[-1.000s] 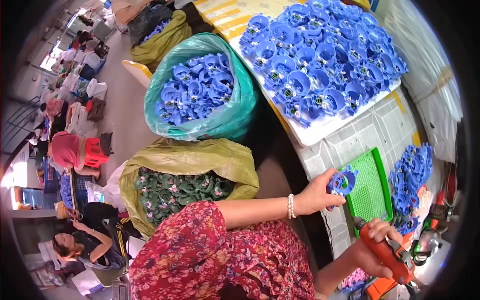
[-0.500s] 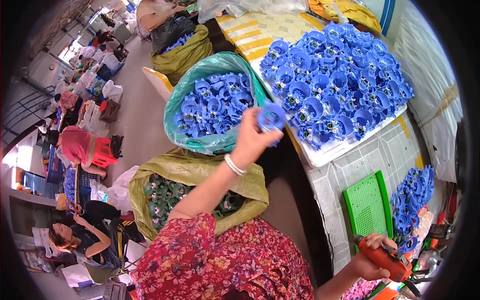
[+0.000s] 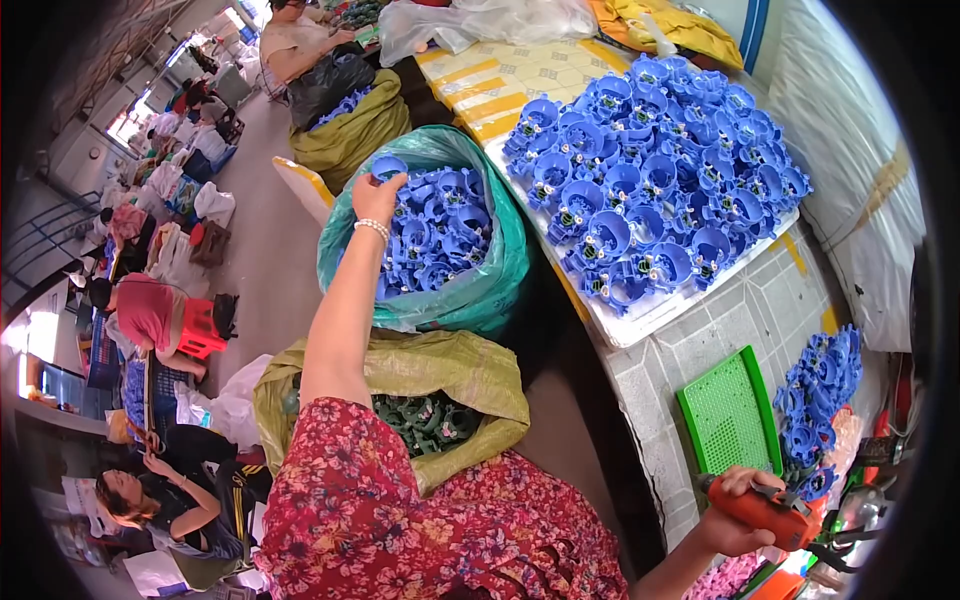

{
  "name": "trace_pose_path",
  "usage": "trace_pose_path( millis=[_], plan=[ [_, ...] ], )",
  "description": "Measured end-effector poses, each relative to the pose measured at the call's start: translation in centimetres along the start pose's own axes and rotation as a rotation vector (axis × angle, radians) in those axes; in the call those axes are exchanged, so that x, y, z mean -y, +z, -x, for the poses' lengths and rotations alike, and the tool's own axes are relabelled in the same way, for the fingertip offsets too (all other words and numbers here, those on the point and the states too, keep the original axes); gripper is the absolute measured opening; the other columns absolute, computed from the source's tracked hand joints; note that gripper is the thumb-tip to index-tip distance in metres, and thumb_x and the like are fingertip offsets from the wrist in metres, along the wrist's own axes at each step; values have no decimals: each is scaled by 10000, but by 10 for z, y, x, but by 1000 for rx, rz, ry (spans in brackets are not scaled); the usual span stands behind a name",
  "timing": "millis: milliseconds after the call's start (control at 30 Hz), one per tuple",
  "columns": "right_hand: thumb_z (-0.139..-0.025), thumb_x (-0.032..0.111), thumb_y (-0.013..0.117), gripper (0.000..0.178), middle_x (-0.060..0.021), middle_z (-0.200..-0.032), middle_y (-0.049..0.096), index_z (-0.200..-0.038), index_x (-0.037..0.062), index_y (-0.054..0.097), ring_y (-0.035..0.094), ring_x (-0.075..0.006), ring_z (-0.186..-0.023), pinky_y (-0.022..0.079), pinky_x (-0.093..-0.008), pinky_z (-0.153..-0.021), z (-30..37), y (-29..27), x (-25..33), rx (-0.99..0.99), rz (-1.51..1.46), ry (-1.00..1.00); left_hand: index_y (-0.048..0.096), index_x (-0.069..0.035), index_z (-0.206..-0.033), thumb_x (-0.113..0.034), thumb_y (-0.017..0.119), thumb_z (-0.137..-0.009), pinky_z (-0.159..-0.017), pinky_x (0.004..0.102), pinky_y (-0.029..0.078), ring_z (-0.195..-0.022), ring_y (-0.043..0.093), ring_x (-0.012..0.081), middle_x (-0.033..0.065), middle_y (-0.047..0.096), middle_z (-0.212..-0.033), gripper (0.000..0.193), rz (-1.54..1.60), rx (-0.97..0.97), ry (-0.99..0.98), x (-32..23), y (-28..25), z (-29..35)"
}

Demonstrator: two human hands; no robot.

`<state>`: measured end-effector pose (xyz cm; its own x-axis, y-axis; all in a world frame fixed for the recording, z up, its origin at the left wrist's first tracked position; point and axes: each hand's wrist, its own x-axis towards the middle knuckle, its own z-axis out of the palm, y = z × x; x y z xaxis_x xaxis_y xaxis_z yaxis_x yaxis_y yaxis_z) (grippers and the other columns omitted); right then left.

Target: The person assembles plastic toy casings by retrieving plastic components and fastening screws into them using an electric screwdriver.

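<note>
Blue plastic cup piece [image 3: 389,165] at 11 o'clock, above or on the loose pieces [image 3: 440,235] in the teal plastic bag [image 3: 508,240], contact unclear; left hand [image 3: 373,198] seems to pinch its rim. Right hand [image 3: 728,532] at 4 o'clock, wrapped round orange handheld power tool [image 3: 768,512], near green mesh tray [image 3: 725,410]. Possible trouble: careless release near bag edge, piece tumbles outside. No lettering legible

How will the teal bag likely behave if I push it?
The teal bag should feel floppy at the top: its thin plastic is creased around the opening. Holding many blue pieces, it would probably be weighty to shift. They lie jumbled, so some may slide if it tilts.
</note>
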<state>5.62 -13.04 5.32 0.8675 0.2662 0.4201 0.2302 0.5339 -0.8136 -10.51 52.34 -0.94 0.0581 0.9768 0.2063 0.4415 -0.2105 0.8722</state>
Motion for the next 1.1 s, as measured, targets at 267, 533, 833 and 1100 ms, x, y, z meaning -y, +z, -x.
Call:
trace_pose_path(
  millis=[267,533,833,1100],
  plan=[
    [-733,711,537,787,-74,-727,481,-1057,-3,471,472,-170,-646,398,-286,-584,-2,2,3,-37,22,7,635,-15,-986,-536,708,-621,-946,446,375,-1051,523,336,184,597,-1049,640,-648,-62,29,-7,5,21],
    [-746,698,533,768,-92,-706,517,-1029,-13,467,508,-199,-636,406,-306,-600,-1,8,-1,-64,15,-3,633,-119,-1104,-651,566,-717,-911,542,369,-1145,424,363,160,472,-1228,661,-947,-108,-84,-7,15,32],
    [-757,691,527,756,-93,-717,512,-1034,-8,456,498,-196,-637,413,-317,-619,4,14,5,-84,4,20,441,-78,-1316,-699,412,-778,-985,535,334,-1211,398,413,225,388,-1340,823,-844,40,-130,7,19,17],
    [-758,666,556,751,-98,-760,518,-1050,-18,450,490,-196,-656,407,-318,-618,6,3,8,-62,-64,50,536,18,-1086,-328,653,-779,-872,439,404,-1020,501,360,209,561,-1037,477,-544,-168,856,-59,24,74]
  ],
)
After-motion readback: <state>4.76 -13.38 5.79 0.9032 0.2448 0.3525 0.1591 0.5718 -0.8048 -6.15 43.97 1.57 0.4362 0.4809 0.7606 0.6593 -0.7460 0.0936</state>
